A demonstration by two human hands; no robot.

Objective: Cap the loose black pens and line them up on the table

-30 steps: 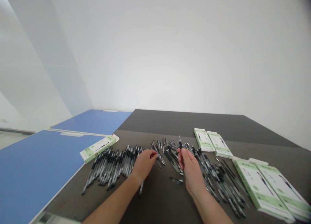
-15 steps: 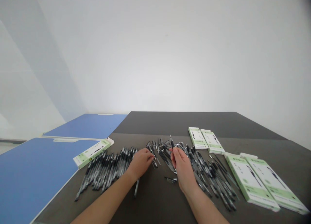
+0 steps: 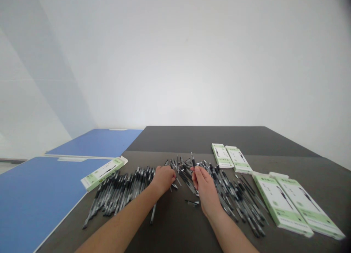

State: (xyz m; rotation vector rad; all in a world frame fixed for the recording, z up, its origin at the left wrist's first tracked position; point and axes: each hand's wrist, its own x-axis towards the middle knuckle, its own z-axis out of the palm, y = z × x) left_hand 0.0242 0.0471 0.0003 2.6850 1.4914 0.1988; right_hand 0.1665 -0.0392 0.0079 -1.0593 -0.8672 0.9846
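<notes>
My right hand point(image 3: 203, 182) is closed around an uncapped gel pen point(image 3: 193, 160), its pointed tip upward. My left hand point(image 3: 163, 178) reaches down at the left edge of a scatter of small pen caps and parts point(image 3: 173, 164). Its fingers are curled together, and whatever is between them is hidden. Left of that hand lies a row of capped gel pens point(image 3: 123, 190), side by side. One pen point(image 3: 153, 213) lies partly under my left forearm. To the right of my right hand, loose pen barrels point(image 3: 241, 201) are heaped at a slant.
A green and white pen box point(image 3: 102, 173) rests beyond the left row. Two similar boxes point(image 3: 222, 156) lie at the back right, and larger-looking ones point(image 3: 282, 205) at the right. Small dark pieces point(image 3: 192, 202) lie between my arms. Blue panels point(image 3: 41, 190) border the dark table point(image 3: 175, 231).
My left hand has moved slightly up and right, onto the small parts, with its fingers curling downward. My right hand keeps the pen in nearly the same place.
</notes>
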